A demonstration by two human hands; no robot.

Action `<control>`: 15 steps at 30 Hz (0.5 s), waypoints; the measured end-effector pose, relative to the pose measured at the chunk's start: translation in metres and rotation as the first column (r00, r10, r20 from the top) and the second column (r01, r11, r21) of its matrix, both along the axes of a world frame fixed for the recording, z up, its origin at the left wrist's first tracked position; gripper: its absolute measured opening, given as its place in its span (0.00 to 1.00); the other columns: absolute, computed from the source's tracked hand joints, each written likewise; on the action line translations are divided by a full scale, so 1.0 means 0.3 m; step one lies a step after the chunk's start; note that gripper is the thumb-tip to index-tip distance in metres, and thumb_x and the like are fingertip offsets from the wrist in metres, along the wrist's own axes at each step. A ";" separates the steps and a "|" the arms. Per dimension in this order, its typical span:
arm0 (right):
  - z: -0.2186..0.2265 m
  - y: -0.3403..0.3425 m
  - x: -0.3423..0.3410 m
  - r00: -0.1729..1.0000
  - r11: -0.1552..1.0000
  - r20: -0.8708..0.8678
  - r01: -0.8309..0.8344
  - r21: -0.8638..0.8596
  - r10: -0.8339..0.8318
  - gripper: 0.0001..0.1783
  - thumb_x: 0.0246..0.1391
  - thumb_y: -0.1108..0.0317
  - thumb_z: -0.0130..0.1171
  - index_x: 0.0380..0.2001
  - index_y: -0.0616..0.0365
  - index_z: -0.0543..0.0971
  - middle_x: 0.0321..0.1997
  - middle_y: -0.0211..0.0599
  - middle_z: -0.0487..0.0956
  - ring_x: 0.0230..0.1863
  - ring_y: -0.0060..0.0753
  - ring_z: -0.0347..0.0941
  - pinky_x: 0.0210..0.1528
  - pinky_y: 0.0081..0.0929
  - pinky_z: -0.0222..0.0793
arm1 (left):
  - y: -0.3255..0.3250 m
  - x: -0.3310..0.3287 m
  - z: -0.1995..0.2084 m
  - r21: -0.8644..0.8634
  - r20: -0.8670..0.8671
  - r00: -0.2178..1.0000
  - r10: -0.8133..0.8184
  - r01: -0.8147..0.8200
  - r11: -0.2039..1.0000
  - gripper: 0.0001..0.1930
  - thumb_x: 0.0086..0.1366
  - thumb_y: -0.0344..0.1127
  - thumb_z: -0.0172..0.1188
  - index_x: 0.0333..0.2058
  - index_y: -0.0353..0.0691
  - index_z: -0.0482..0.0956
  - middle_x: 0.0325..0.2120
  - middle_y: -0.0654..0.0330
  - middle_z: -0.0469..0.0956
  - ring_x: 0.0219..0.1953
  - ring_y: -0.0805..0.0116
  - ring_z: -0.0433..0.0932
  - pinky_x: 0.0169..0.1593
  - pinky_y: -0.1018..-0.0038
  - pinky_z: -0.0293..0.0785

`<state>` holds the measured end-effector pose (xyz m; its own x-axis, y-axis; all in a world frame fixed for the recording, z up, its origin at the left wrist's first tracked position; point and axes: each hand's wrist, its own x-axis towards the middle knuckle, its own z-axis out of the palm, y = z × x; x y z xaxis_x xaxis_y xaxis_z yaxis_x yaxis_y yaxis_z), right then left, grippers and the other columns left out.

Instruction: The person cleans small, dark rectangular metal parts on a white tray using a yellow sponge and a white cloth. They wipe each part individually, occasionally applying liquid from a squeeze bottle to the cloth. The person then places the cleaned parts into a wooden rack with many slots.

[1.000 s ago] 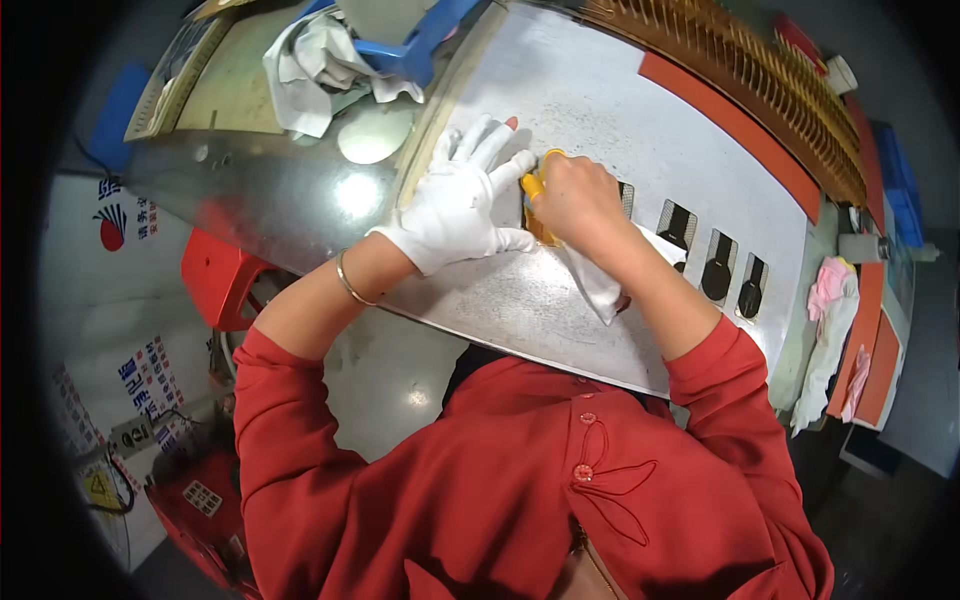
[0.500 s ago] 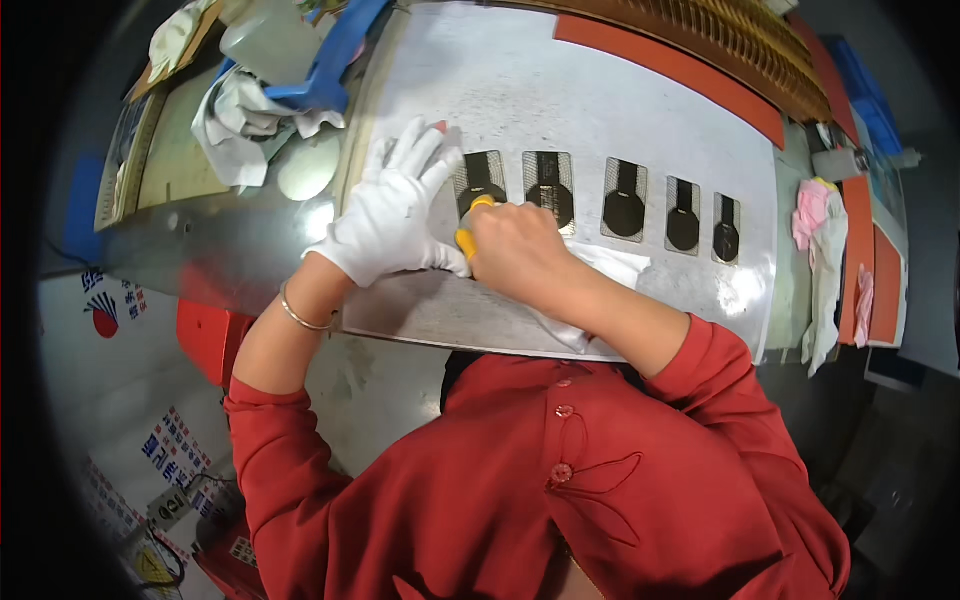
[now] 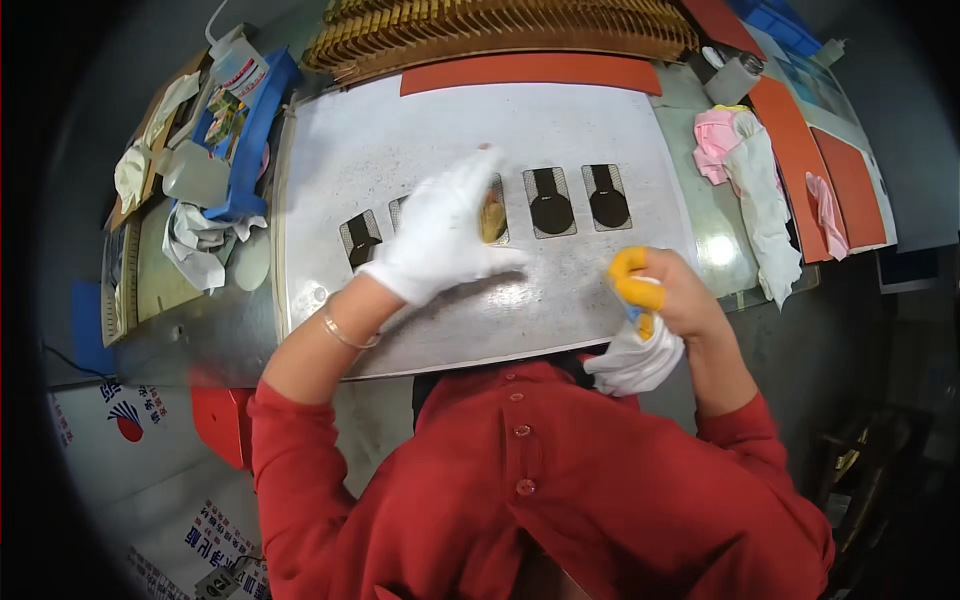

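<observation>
White-gloved, the left hand (image 3: 440,230), thumb apart, hides part of the row of flat rectangular pieces (image 3: 550,205) with black paddle shapes on the pale worktop (image 3: 400,130), while the yellow-tipped right hand (image 3: 680,292), clamped around crumpled white cloth (image 3: 638,362), has left the row, apparently pausing its work there.

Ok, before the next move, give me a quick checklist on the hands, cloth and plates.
1. Left hand gloved: ok, white glove on.
2. Left hand clear of the plates: not ok, it hides part of the row.
3. Left hand off the surface: cannot tell, it is blurred.
4. Right hand clear of the plates: ok, nearer the person.
5. Cloth in right hand: ok.
6. Rightmost plate uncovered: ok.
</observation>
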<state>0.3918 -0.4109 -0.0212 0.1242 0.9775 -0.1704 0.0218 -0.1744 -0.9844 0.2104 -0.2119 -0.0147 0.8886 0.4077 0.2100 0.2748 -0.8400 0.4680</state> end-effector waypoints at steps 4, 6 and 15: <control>-0.084 -0.191 0.244 0.909 0.912 -0.082 0.410 -0.008 -0.409 0.06 0.52 0.68 0.53 0.32 0.58 0.73 0.24 0.24 0.71 0.21 0.13 0.64 0.20 0.14 0.62 | -0.116 0.337 -0.062 0.117 -0.191 0.979 -0.073 0.097 0.988 0.51 0.37 0.56 0.68 0.57 0.38 0.54 0.54 0.46 0.60 0.58 0.51 0.58 0.61 0.55 0.48; -0.122 -0.234 0.310 0.828 0.831 -0.095 0.556 0.020 -0.552 0.07 0.53 0.67 0.52 0.33 0.59 0.73 0.24 0.24 0.71 0.22 0.13 0.65 0.20 0.14 0.62 | -0.137 0.425 -0.068 0.099 -0.380 0.924 -0.044 0.088 0.991 0.51 0.37 0.56 0.67 0.57 0.39 0.53 0.53 0.45 0.61 0.58 0.50 0.57 0.61 0.50 0.44; -0.212 -0.273 0.390 0.736 0.725 -0.120 0.677 0.124 -0.667 0.09 0.54 0.67 0.51 0.34 0.62 0.72 0.25 0.25 0.69 0.22 0.15 0.64 0.20 0.14 0.63 | -0.200 0.463 -0.005 0.275 -0.346 0.924 -0.163 0.266 0.924 0.32 0.41 0.42 0.62 0.49 0.45 0.68 0.41 0.46 0.66 0.34 0.50 0.73 0.39 0.59 0.68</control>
<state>0.5087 -0.4927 -0.0849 0.7527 0.6555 -0.0617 -0.1063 0.0285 -0.9939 0.3494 -0.2719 -0.0162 0.9873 0.1588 -0.0066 0.1587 -0.9829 0.0935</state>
